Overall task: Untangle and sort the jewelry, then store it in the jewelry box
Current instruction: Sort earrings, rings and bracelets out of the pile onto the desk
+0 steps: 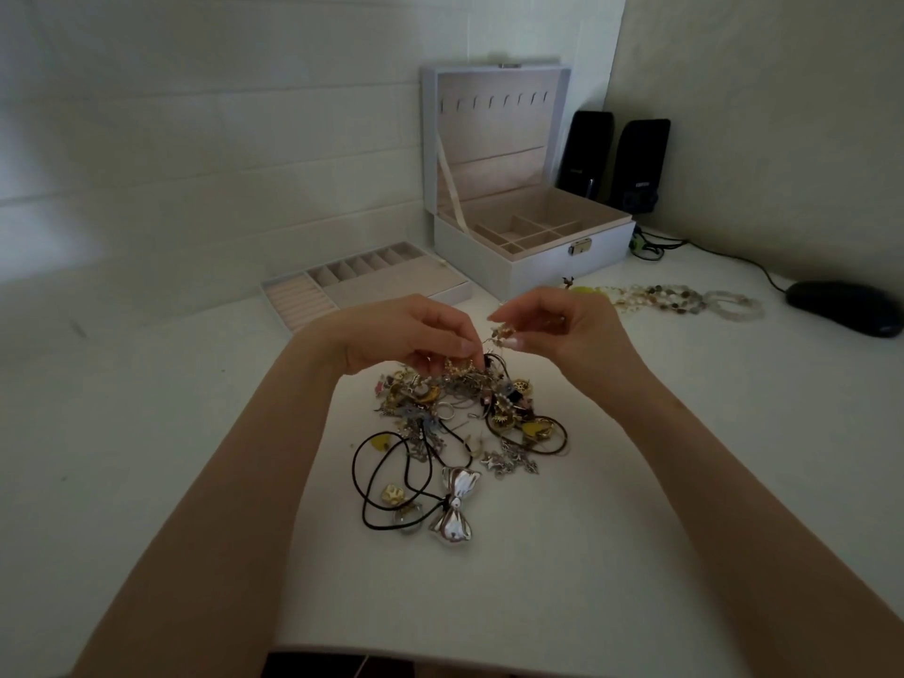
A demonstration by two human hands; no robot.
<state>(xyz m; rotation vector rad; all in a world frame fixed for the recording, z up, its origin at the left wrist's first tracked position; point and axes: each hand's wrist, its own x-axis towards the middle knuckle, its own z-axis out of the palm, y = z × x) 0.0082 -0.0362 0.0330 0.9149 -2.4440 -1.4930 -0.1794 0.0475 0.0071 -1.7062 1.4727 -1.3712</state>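
**Item 1, jewelry box (538, 266).** White, square, sitting at the back of the table (636, 482) against the wall. Lid is standing open and showing pale pink lining w/ a row of small hooks near the top. A ribbon stay (450, 183) is linking lid and base. Metal latch (579, 247) is hanging at front centre. Divided compartments inside are showing only bare lining.

**Item 2, tray (342, 286).** Same pink lining, lying just left of the box on the table. Ring rolls at the near end, a row of narrow slots and one flat section behind; only lining is showing.

**Item 3, jewelry pile (464, 413).** Lying mid-table, in front of you. Mixed gold and silver charms, rings, thin chains, yellow pieces, all tangled. A puffy silver bow pendant (457, 506) is lying at the near edge on a looping black cord (386, 482).

**Item 4, gold chain (499, 332).** You're holding it just above the pile's far edge. Your left hand (411, 335) is pinching one end, its lower fingers curling down onto the pile; your right hand (562, 325) is pinching the other end betw. thumb and forefinger.

**Item 5, sorted pieces.** Beaded necklaces (670, 296) in mixed stone colours and a clear bead bracelet (738, 305) are lying right of the box front.

**Misc.** Two black speakers (641, 163) are standing behind the box, lettering too small to read. A black mouse (846, 308) is sitting at far right.
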